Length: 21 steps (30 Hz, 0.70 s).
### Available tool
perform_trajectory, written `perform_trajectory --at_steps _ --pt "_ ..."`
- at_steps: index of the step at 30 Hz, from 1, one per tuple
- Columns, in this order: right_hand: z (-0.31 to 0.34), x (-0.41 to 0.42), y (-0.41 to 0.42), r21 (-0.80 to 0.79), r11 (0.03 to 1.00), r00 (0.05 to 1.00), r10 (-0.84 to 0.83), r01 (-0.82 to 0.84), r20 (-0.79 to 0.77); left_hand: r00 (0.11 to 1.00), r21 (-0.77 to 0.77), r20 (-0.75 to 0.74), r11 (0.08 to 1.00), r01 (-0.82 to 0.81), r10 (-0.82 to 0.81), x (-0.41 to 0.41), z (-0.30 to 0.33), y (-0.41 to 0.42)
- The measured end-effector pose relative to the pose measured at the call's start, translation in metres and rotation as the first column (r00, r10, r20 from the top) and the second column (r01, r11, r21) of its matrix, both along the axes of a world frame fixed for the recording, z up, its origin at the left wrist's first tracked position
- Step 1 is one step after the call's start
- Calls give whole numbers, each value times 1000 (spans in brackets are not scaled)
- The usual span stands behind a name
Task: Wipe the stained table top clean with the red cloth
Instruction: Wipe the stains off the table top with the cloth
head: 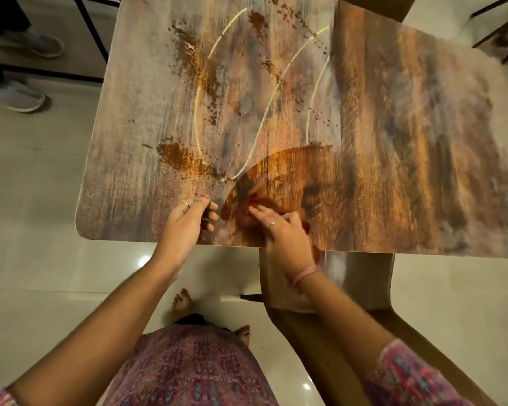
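Note:
The wood-grain table top carries brown powder stains on its left half and thin yellow lines looping across the middle. A darker, wet arc marks the wiped patch near the front edge. The red cloth lies at the foot of that arc, mostly hidden and blurred. My right hand presses on it with fingers laid out flat. My left hand rests on the table just left of the cloth, fingers curled in, holding nothing visible.
A brown chair stands under the table's front edge, below my right arm. Another person's grey shoes are on the tiled floor at the far left. Dark chair legs show at the top right.

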State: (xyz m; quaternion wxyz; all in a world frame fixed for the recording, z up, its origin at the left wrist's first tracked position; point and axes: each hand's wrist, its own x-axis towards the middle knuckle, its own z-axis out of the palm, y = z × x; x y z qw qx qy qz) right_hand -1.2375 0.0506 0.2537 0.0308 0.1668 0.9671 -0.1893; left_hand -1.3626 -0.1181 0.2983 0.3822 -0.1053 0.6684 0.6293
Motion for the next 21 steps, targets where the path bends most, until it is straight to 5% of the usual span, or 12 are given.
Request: perform_trajectory --at_steps 3,7,9,12,15,17,21 --pt "3 -30 90 6 908 908 -420 420 14 1000 -9 -22 1000 -12 12 -4 1 -7" --pt "5 -75 129 -58 592 594 -805 804 11 998 -9 -23 998 -59 58 -4 -1 -12" --pt "0 -86 87 -10 702 700 -712 712 -57 997 2 -7 997 -73 73 -4 -2 -8" --pt "-13 -66 -9 33 976 972 -212 216 -99 997 5 -9 997 -78 78 -6 -3 6" --pt "-8 -31 -35 56 992 987 122 -117 -102 995 36 -11 995 -96 96 -15 1 24" --pt "-3 -32 2 68 992 983 119 -110 -140 990 60 -9 989 -137 138 -25 5 31" --pt "0 -71 107 -29 942 939 -337 335 -75 973 35 -58 975 -222 223 -49 9 41"
